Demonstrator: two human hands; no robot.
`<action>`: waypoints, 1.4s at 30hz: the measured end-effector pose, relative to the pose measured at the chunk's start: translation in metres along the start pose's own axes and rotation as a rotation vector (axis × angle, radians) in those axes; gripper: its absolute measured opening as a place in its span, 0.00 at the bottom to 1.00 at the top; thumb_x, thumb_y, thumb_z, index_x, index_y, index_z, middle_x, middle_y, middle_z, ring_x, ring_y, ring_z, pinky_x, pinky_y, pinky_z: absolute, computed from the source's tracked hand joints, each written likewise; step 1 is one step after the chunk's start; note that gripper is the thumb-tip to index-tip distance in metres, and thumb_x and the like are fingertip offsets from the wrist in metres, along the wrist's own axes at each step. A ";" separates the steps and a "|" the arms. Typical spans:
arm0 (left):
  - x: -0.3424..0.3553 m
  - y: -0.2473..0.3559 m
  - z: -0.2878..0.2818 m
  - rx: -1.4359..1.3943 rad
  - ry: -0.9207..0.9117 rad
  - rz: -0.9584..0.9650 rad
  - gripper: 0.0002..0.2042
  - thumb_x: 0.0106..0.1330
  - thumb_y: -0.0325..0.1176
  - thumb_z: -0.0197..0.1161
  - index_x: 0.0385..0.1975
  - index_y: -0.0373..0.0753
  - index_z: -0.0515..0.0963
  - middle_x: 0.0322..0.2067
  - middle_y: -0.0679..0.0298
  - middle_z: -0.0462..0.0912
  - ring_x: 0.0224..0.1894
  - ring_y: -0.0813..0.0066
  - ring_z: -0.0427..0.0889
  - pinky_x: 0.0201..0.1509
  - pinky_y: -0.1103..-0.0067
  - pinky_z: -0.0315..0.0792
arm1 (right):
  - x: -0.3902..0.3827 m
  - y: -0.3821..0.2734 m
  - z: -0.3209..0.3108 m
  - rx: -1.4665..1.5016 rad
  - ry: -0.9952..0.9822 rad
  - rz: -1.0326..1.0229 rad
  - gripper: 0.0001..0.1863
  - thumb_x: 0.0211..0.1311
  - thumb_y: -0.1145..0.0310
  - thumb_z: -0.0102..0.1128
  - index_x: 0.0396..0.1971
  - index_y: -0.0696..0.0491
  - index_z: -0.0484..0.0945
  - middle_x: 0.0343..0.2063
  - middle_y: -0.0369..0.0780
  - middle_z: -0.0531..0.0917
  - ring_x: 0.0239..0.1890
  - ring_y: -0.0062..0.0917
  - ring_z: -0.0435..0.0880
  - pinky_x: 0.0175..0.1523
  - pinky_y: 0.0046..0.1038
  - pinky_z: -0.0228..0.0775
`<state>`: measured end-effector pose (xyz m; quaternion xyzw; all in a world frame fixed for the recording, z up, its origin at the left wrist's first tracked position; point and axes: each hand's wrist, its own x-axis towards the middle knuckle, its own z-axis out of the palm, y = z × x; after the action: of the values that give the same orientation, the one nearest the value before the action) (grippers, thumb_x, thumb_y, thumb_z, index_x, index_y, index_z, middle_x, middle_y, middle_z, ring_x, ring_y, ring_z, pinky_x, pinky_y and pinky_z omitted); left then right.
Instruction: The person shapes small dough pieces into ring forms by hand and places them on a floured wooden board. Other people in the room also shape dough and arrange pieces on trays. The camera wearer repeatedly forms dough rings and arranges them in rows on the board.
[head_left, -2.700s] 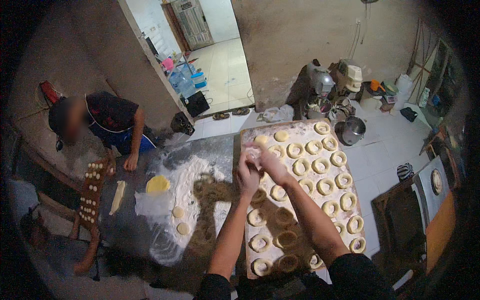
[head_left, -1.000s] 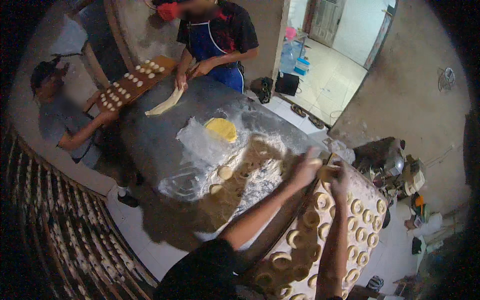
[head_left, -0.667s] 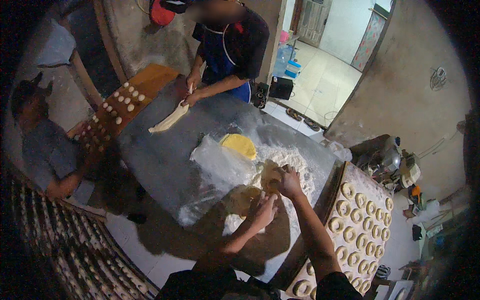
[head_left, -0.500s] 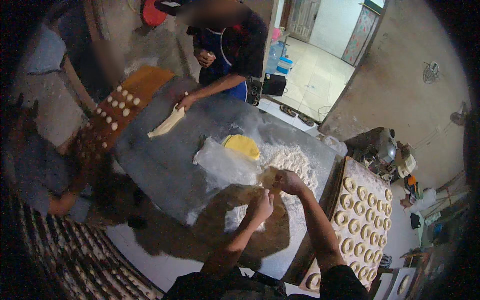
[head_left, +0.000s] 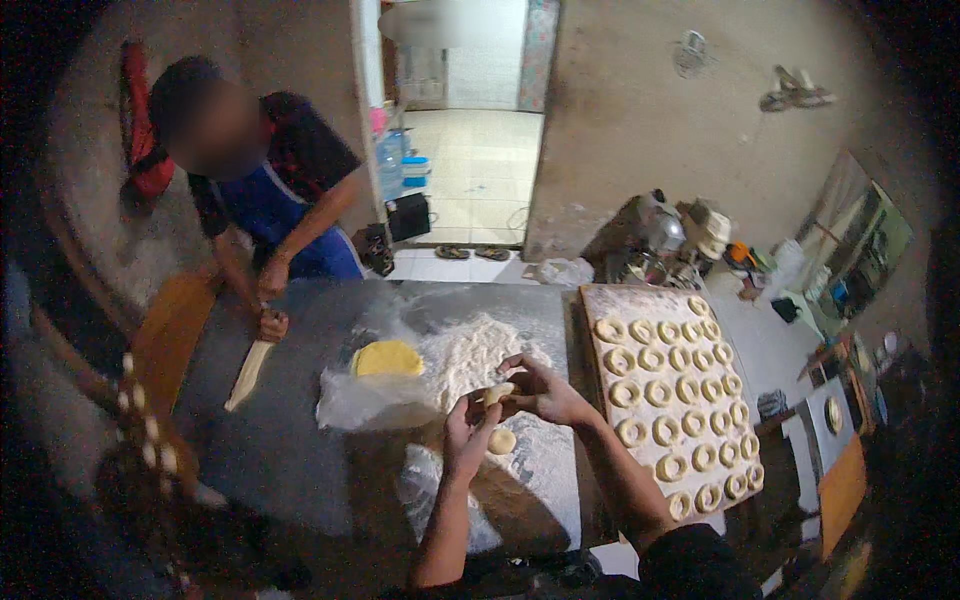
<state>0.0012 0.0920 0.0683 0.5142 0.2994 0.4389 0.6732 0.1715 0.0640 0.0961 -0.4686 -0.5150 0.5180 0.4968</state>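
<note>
a grey worktop (head_left: 270, 460) runs under my left hand (head_left: 468, 437) and right hand (head_left: 546, 393). right of them sits a floured board (head_left: 622, 299) bearing rows of dough rings (head_left: 679, 390). loose flour (head_left: 468, 352) spreads just beyond them, and a yellow dough slab (head_left: 390, 358) lies to their left. both hands pinch a small dough piece (head_left: 495, 394) at their fingertips; a dough round (head_left: 502, 441) rests just nearer me.

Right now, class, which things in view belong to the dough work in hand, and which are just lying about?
Belonging to the work:
- piece of dough, held between left hand and right hand
- dough round on the table
- loose flour
- board of dough rings

Apparently just lying about:
- sandals by the doorway
- black box
</note>
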 end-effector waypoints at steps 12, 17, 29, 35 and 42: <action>-0.007 -0.039 0.038 0.631 0.192 0.510 0.15 0.53 0.18 0.55 0.41 0.34 0.66 0.33 0.62 0.71 0.33 0.71 0.69 0.44 0.76 0.66 | -0.054 0.017 -0.003 0.009 0.026 -0.109 0.30 0.57 0.72 0.57 0.60 0.53 0.60 0.39 0.37 0.73 0.44 0.21 0.73 0.49 0.25 0.66; -0.012 -0.046 0.082 -0.471 -0.119 0.279 0.18 0.56 0.27 0.55 0.47 0.39 0.63 0.32 0.64 0.69 0.33 0.74 0.71 0.43 0.78 0.67 | -0.079 0.017 -0.039 0.153 0.137 -0.030 0.23 0.65 0.61 0.46 0.59 0.50 0.62 0.30 0.33 0.73 0.35 0.18 0.72 0.44 0.21 0.61; 0.035 -0.057 0.196 0.112 -0.074 0.239 0.15 0.72 0.43 0.42 0.36 0.38 0.68 0.29 0.64 0.72 0.36 0.72 0.73 0.46 0.74 0.66 | -0.106 -0.037 -0.113 0.201 0.338 -0.290 0.25 0.67 0.50 0.43 0.58 0.49 0.62 0.25 0.33 0.73 0.25 0.14 0.71 0.32 0.23 0.67; 0.078 -0.068 0.258 0.484 -0.025 0.449 0.11 0.71 0.37 0.44 0.36 0.35 0.68 0.28 0.60 0.73 0.32 0.69 0.75 0.39 0.75 0.69 | -0.107 -0.050 -0.187 0.190 0.364 -0.264 0.21 0.64 0.62 0.45 0.57 0.47 0.61 0.28 0.36 0.76 0.22 0.16 0.72 0.30 0.21 0.68; 0.138 -0.077 0.328 0.252 0.000 0.488 0.11 0.70 0.37 0.47 0.31 0.37 0.71 0.26 0.71 0.68 0.31 0.78 0.68 0.40 0.80 0.64 | -0.061 -0.021 -0.280 0.410 0.413 -0.371 0.21 0.66 0.49 0.40 0.51 0.46 0.64 0.26 0.37 0.76 0.21 0.23 0.76 0.27 0.24 0.73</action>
<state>0.3638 0.0689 0.0969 0.6508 0.2189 0.5475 0.4782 0.4554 0.0220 0.1073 -0.3525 -0.3652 0.4055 0.7602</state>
